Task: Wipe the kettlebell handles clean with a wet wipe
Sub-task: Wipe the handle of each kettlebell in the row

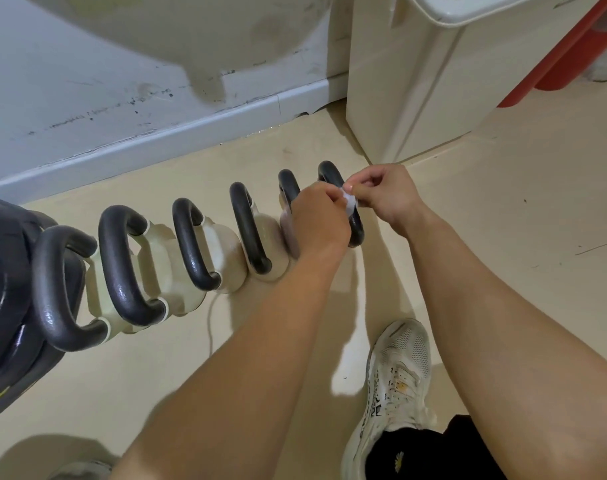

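Note:
Several cream kettlebells with black handles stand in a row on the floor. The rightmost kettlebell handle (329,174) is partly hidden behind my hands. A small white wet wipe (350,201) sits against that handle. My left hand (317,221) pinches the wipe from the left, fingers curled. From the right, my right hand (381,194) pinches the same wipe at its top edge. The neighbouring handle (288,185) is just left of my left hand.
A white wall with a skirting board (191,133) runs behind the row. A cream bin (416,81) stands at the back right, a red object (568,53) beyond it. Dark weights (8,289) lie at the left. My white shoe (395,382) is near the bottom.

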Demonstrator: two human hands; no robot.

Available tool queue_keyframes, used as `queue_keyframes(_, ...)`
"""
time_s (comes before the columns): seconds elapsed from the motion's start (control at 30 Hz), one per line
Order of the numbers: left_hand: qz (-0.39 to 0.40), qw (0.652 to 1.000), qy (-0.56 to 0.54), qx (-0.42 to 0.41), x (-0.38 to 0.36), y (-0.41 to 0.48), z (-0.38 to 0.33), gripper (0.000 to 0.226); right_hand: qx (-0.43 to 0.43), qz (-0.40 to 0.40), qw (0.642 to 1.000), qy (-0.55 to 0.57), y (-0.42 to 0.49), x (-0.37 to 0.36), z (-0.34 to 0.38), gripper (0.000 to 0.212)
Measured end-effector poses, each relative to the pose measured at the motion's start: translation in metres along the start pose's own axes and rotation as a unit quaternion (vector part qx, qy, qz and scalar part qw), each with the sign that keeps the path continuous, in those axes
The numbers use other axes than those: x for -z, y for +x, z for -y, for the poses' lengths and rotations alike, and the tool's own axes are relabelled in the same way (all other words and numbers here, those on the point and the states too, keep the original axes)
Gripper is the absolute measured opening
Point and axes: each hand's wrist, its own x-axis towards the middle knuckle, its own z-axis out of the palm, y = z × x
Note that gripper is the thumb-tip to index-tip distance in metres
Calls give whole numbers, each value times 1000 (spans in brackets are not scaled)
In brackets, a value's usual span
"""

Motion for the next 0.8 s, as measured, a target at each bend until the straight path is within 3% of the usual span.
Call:
queue_keyframes(0.1, -9, 1000, -19, 23, -1, 17, -6, 15, 3, -24, 1000, -1, 12, -8, 3, 14)
queue_keyframes(0.23, -20, 995, -60, 73, 5, 29, -11, 26, -9, -48, 999, 1, 21, -17, 8, 15)
queue_keyframes(0.43, 10, 998, 52, -42, 1, 1, 7, 20, -5, -34, 999, -9, -15, -8, -6, 17)
queue_keyframes(0.53, -6, 999, -29, -17, 4, 18, -6, 10, -2, -48, 999, -26, 2, -14, 6, 9)
queue_keyframes(0.67, 0, 999, -23, 37, 6, 22, -12, 13, -10, -46, 998, -51, 14, -20, 17, 6)
queue_keyframes(0.73, -7, 1000, -5, 23, 3, 8, -6, 23, -14, -46, 997, -53, -1, -14, 12, 7)
queue_keyframes(0.8, -5, 1000, -30, 4, -4, -12, 5, 20, -4, -48, 998, -46, -20, -9, -1, 9)
